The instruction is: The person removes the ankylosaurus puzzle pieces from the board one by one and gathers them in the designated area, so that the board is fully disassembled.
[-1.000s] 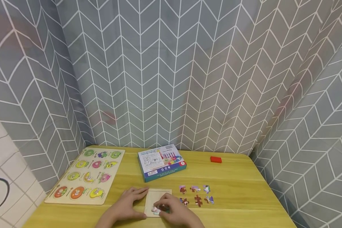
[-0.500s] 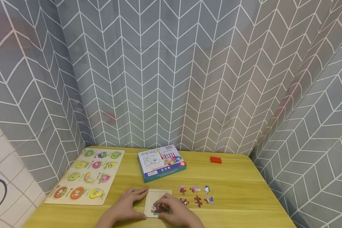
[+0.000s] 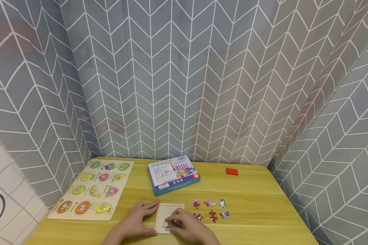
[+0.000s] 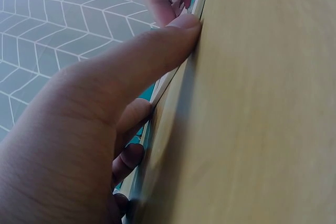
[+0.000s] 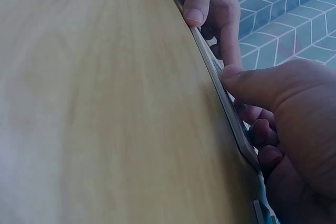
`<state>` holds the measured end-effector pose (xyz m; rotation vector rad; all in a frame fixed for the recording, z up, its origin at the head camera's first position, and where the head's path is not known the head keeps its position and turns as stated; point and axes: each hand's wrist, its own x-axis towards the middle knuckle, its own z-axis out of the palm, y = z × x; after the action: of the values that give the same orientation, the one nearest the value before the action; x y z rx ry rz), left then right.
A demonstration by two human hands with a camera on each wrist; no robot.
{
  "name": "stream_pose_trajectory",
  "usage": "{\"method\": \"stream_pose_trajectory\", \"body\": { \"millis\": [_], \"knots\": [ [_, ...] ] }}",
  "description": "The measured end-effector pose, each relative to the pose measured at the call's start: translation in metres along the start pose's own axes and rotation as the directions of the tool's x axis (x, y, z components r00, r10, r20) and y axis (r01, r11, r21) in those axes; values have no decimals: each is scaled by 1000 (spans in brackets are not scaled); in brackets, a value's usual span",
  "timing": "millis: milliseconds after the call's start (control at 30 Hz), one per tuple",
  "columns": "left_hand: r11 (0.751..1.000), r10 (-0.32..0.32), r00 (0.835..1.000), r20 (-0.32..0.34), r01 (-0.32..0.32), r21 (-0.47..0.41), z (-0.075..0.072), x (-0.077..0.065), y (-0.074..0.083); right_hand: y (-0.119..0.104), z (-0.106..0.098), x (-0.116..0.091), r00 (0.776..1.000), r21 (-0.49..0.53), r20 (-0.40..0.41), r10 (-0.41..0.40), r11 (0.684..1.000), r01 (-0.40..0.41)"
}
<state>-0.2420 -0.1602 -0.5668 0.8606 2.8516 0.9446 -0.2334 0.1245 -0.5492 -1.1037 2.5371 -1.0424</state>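
Note:
A small square wooden puzzle tray (image 3: 164,211) lies near the front of the table, with brown, white and teal jigsaw pieces (image 3: 167,229) in its lower part. Along the tray's left side rests my left hand (image 3: 135,219), thumb near the lower corner and fingertips near the upper one. The right hand (image 3: 188,226) reaches over the tray's right side, its fingers curled and pinching a jigsaw piece low in the tray; the fingers hide most of that piece. In the right wrist view, the thumb of my right hand (image 5: 310,114) sits at the tray's near edge.
Several loose jigsaw pieces (image 3: 213,216) lie in two rows right of the tray. Behind it stands a flat printed box (image 3: 174,177). A fruit puzzle board (image 3: 105,182) occupies the left side, and a red block (image 3: 231,172) is at the back right.
The right fingers have shifted very slightly, and the jigsaw piece under them sits lower and flatter in the tray. The left hand stays in place.

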Motion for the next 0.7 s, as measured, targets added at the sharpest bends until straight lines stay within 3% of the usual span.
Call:
{"method": "stream_pose_trajectory", "body": {
  "millis": [500, 700],
  "knots": [
    [1000, 10, 1000, -2, -10, 6, 1, 0, -2, -3, -1, -1, 999, -51, -12, -52, 997, 52],
    [1000, 9, 1000, -2, -9, 10, 0, 0, -1, -7, -6, -1, 999, -61, -25, -38, 997, 36]
  ]
}}
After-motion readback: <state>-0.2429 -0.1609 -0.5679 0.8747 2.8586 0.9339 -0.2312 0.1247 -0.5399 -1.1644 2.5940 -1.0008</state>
